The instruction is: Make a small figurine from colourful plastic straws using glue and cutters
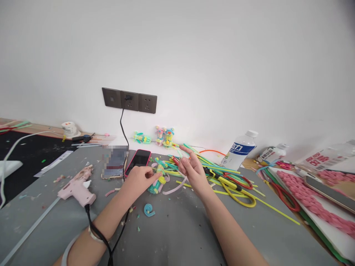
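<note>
My left hand [140, 178] rests on the grey table [177, 229] with its fingers closed on a small colourful straw craft piece [158, 180]. My right hand [191, 168] is raised just to the right of it, thumb and fingers pinching a pale pink strip [175, 189] that curves down onto the table. A pile of yellow, green and blue straws [222, 177] lies just beyond my right hand.
A pink glue gun [78, 187] lies at the left, its black cord crossing my left wrist. Two phones [138, 159] lie near the wall sockets [129, 100]. A blue curl [149, 210] lies near me. A water bottle [240, 149], finished straw figures [164, 136] and a board of pink pieces [305, 195] stand around.
</note>
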The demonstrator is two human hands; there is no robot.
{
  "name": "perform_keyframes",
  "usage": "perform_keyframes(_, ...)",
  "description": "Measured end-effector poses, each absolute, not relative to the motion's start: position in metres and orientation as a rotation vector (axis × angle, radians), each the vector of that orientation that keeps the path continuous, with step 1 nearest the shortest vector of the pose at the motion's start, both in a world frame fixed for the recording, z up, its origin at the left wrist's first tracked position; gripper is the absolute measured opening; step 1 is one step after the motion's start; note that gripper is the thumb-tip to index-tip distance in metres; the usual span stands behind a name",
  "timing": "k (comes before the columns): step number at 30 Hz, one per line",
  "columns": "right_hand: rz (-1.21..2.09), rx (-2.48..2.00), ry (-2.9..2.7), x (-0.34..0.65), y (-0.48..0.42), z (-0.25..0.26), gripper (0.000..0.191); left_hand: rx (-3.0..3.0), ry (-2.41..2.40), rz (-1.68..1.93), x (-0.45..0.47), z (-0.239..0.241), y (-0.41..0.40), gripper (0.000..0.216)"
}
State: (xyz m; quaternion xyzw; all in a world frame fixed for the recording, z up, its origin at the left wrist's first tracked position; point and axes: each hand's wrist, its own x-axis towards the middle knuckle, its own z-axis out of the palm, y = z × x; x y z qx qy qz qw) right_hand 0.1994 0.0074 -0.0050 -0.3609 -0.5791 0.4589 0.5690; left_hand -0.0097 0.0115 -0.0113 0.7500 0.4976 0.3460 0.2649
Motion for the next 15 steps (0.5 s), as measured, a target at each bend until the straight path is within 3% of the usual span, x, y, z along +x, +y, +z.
perform_keyframes(4, 1.171, -0.828, -1.432, 0.199, 0.003, -0.002, 0.031, 2.022, 1.416, 1.137, -0.011, -0.003, 0.009, 0.041)
perform_keyframes(7, 1.263, -0.886, -1.491, 0.198, 0.000, 0.000, 0.033, 1.920, 1.281, 1.251, -0.011, 0.000, 0.005, 0.027)
perform_keyframes(15, 1.383, -0.846, -1.559, 0.189, -0.005, 0.003, 0.032, 1.963, 0.972, 1.089, -0.005, -0.004, 0.003, 0.014)
